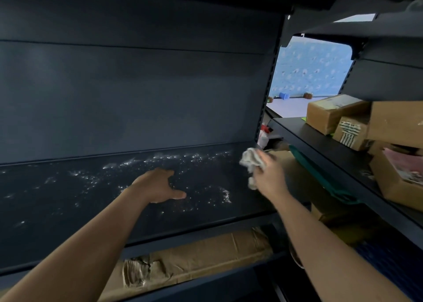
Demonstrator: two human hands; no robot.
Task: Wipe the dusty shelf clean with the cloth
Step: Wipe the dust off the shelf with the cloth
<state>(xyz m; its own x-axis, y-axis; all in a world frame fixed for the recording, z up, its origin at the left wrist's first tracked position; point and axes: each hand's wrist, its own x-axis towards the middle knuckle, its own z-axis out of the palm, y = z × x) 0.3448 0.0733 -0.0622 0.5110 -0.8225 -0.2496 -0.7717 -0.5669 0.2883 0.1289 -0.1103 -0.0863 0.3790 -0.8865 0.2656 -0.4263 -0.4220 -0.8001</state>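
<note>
The dark metal shelf [68,210] stretches across the middle of the view, speckled with white dust in patches along its back and centre. My left hand [158,186] lies flat on the shelf with fingers straight and thumb spread to the right. A crumpled pale grey cloth [250,162] is bunched in my right hand [269,176], which grips it at the shelf's right end, just above the surface. Part of the cloth hangs down below my fingers.
A second shelving unit on the right carries several cardboard boxes [332,114] and a green item [320,173]. A long cardboard box [194,260] lies on the level below. The shelf's dark back panel [137,96] rises behind. A blue wall [311,68] shows through the gap.
</note>
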